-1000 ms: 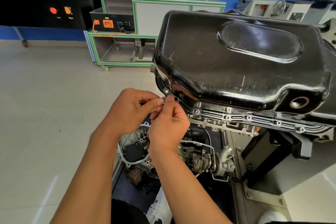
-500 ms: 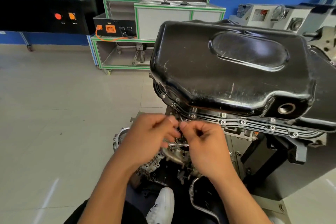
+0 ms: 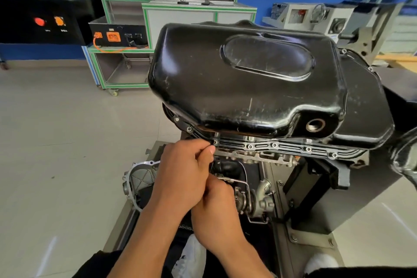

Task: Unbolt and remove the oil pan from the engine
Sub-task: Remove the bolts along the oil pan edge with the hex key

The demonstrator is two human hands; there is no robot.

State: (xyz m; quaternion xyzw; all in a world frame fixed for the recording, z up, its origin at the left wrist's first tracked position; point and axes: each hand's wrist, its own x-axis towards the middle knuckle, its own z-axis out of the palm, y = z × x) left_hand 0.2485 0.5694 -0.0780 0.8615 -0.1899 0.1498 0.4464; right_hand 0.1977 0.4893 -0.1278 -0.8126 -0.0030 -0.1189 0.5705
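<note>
— What colour is the oil pan?
— Glossy black, streaked with pale scratches; each flange bolt is silver
— And behind?
— A cart with green edging on grey panels, a blue wall band, orange sockets on a black box, a white shoe

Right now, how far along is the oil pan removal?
Done: the drain hole is open, plug out. In hand: the left hand pinches at the corner fastener on the flange; the right hand sits below, fingers hidden. Left: the oil pan sits on the engine, fasteners showing along the flange.
</note>
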